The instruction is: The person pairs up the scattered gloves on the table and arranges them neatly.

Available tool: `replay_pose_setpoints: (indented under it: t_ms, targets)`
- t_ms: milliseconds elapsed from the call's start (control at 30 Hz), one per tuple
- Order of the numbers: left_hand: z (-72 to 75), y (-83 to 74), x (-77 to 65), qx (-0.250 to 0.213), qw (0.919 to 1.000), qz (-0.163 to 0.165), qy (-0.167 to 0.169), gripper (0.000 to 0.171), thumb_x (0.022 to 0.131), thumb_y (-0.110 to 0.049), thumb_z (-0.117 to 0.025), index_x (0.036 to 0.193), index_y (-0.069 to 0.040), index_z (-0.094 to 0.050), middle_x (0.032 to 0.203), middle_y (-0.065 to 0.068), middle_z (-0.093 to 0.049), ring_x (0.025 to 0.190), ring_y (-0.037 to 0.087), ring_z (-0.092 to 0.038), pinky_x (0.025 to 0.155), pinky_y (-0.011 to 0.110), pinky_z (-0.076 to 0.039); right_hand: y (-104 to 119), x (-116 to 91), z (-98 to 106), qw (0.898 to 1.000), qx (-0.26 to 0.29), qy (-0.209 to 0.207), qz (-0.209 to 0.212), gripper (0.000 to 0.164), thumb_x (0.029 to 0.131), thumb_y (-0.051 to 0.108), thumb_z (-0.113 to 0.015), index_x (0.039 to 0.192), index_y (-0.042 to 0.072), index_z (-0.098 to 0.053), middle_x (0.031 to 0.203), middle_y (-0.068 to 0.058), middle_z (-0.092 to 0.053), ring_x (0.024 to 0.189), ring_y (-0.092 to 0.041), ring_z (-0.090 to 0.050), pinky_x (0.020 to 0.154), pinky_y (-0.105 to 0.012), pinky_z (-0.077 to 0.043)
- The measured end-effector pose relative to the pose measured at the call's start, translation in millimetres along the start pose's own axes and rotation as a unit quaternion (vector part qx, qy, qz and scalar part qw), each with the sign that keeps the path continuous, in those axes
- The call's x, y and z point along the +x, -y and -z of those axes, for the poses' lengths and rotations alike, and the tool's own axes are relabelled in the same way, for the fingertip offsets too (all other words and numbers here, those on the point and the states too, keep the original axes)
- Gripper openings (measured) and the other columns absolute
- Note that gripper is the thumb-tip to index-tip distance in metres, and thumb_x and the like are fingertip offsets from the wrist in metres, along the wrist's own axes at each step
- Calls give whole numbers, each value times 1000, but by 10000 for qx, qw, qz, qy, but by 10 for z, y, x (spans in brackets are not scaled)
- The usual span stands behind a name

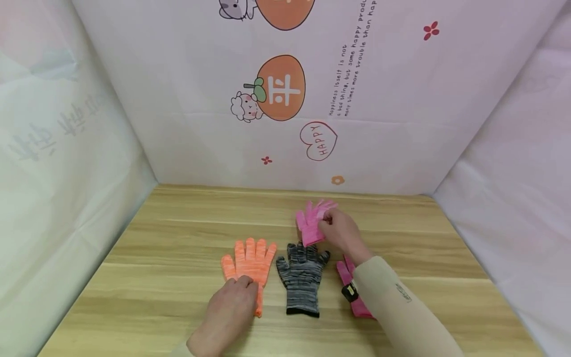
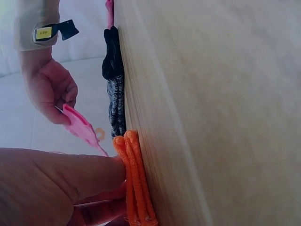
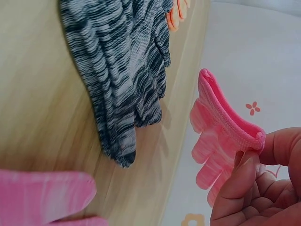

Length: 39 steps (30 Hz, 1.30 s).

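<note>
A small pink glove (image 1: 309,229) hangs above the table's far part. My right hand (image 1: 342,229) pinches it at the edge of its cuff, thumb against fingers; the cuff opening shows in the right wrist view. At the left, an orange glove (image 1: 251,260) lies flat, fingers pointing away. My left hand (image 1: 233,302) is at its cuff, with bent fingers and thumb gripping the knit. Between the hands lies a grey-and-black glove (image 1: 303,282) with a black cuff edge. Another pink glove (image 1: 362,308) lies at the right, partly hidden by my right forearm.
The wood-grain table (image 1: 169,238) meets a white printed backdrop (image 1: 200,148) at its far edge. White cloth walls (image 1: 504,178) stand on both sides. A dark band with a yellow label (image 1: 350,292) sits on my right wrist.
</note>
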<state>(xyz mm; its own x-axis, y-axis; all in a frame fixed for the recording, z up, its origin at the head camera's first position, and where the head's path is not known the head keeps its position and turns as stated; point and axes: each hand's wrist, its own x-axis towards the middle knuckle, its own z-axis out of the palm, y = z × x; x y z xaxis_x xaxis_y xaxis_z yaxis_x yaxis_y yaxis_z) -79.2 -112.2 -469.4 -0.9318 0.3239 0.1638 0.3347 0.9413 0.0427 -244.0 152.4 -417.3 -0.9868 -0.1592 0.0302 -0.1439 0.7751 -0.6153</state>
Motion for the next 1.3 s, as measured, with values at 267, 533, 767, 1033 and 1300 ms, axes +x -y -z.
replay_pose_setpoints:
  t_ms: [267, 533, 767, 1033, 1300]
  targets:
    - [17, -2, 7, -109, 9999, 33, 34, 14, 87, -18, -83, 90, -13, -70, 95, 2, -63, 67, 16, -53, 55, 29, -47, -104, -186, 95, 9998, 207, -75, -9, 8, 93, 14, -54, 87, 9, -52, 76, -4, -50, 66, -18, -45, 63, -32, -38]
    - [56, -10, 24, -79, 10000, 2, 39, 16, 86, -19, -83, 86, -12, -69, 89, 2, -59, 62, 15, -49, 51, 29, -44, -224, -372, 158, 9994, 335, -99, -29, 6, 95, 14, -56, 93, 8, -56, 78, -4, -53, 69, -18, -48, 65, -33, -41]
    - [75, -22, 46, -58, 9999, -21, -103, 19, 86, -22, -84, 84, -12, -68, 87, 2, -58, 59, 14, -47, 47, 29, -42, -316, -519, 195, 9993, 318, -145, -91, 6, 95, 14, -57, 93, 9, -56, 78, -3, -53, 68, -17, -48, 64, -32, -40]
    - [150, -122, 237, -387, 9978, -475, -242, 21, 87, -25, -83, 86, -11, -68, 83, 2, -60, 63, 14, -54, 54, 30, -48, -404, -662, 258, 9992, 367, -99, -82, 8, 97, 15, -57, 92, 9, -56, 74, -2, -51, 64, -16, -46, 61, -31, -39]
    - [99, -411, 602, -1570, 9853, -672, -41, 33, 98, -28, -71, 123, -6, -72, 107, 6, -76, 93, 21, -72, 79, 38, -60, -455, -800, 297, 9991, 359, -230, 22, 7, 97, 15, -62, 95, 9, -59, 78, -2, -55, 69, -15, -50, 61, -29, -42]
